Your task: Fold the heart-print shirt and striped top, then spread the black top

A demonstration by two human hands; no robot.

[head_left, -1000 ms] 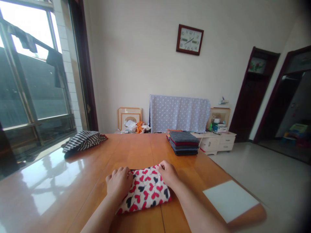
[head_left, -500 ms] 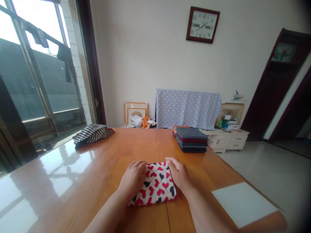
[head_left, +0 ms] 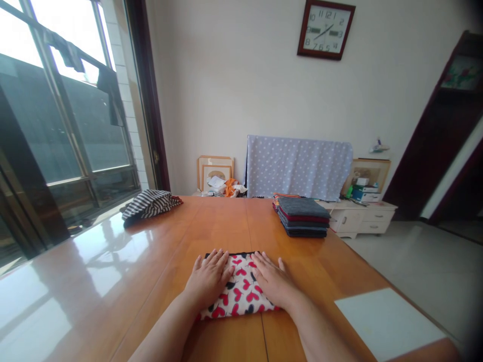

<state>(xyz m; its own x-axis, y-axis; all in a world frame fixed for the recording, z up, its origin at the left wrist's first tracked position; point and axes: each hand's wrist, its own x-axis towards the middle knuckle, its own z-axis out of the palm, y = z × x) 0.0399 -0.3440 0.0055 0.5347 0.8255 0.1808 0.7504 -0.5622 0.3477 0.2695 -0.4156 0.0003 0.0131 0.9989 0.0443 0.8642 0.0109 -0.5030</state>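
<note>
A folded cloth with red and dark hearts on white [head_left: 241, 291] lies flat on the wooden table in front of me; a dark strip shows along its far edge. My left hand [head_left: 210, 278] rests palm down on its left side, fingers stretched and spread. Over its right side lies my right hand [head_left: 272, 278], also flat, with its fingers apart. Both palms touch the cloth and hide its side edges. Whether the cloth is a garment I cannot tell.
A stack of folded clothes [head_left: 302, 216] stands at the table's far right. A crumpled striped garment [head_left: 151, 206] lies at the far left. Near the right edge is a white sheet [head_left: 390, 324]. The wooden table [head_left: 211, 226] reaches toward a cabinet [head_left: 362, 221].
Both hands have gone from holding the cloth's sides to lying flat on top of it. A dark far edge now shows on the cloth. The view has turned slightly left.
</note>
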